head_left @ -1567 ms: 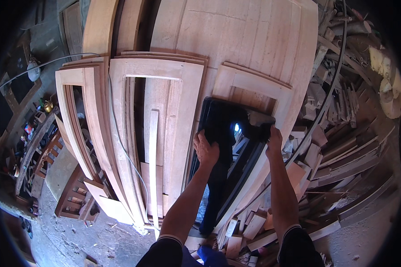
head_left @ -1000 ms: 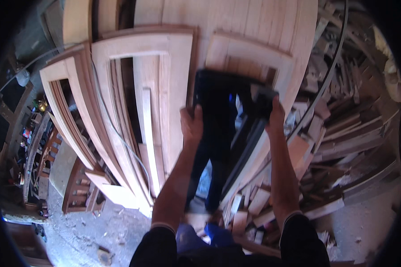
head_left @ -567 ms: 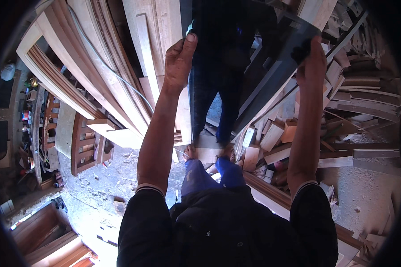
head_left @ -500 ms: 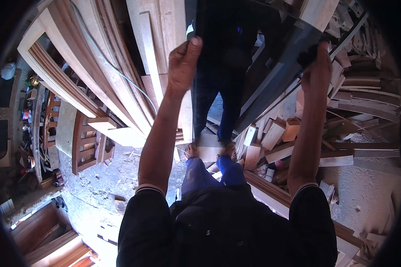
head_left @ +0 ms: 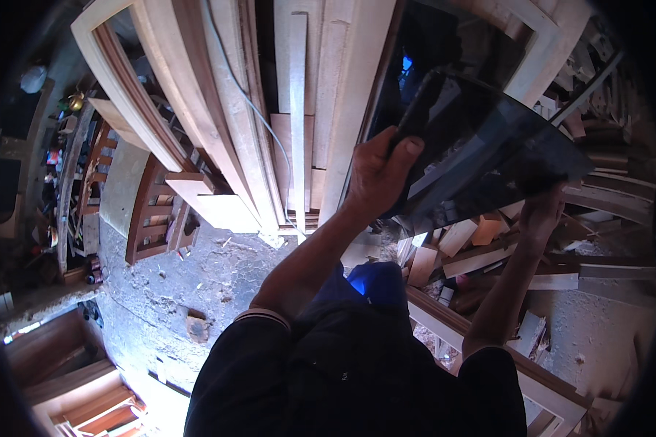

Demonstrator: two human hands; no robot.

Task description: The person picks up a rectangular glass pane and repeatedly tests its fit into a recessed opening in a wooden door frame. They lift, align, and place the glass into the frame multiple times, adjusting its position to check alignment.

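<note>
A dark, glossy glass pane (head_left: 481, 146) is held up in front of me, tilted, with reflections across its face. My left hand (head_left: 381, 173) is closed on its left edge, the thumb lying toward its face. At the pane's lower right corner, my right hand (head_left: 543, 211) grips the edge; its fingers are partly lost in shadow. Beyond the pane, a pale wooden frame (head_left: 538, 54) shows at the upper right. Left of my left hand lean long wooden boards (head_left: 335, 109).
A thin cable (head_left: 259, 116) hangs across the leaning wood. Offcuts (head_left: 459, 237) are heaped on the right, below the pane. A brown slatted wooden piece (head_left: 149, 218) stands at left on the dusty floor (head_left: 226, 269). Behind me on the right lies a long wooden frame (head_left: 521, 360).
The glass pane has swung to the right and tilted, its lower end lifting off my feet's area. Both hands moved with it, the right one lower and nearer me.
</note>
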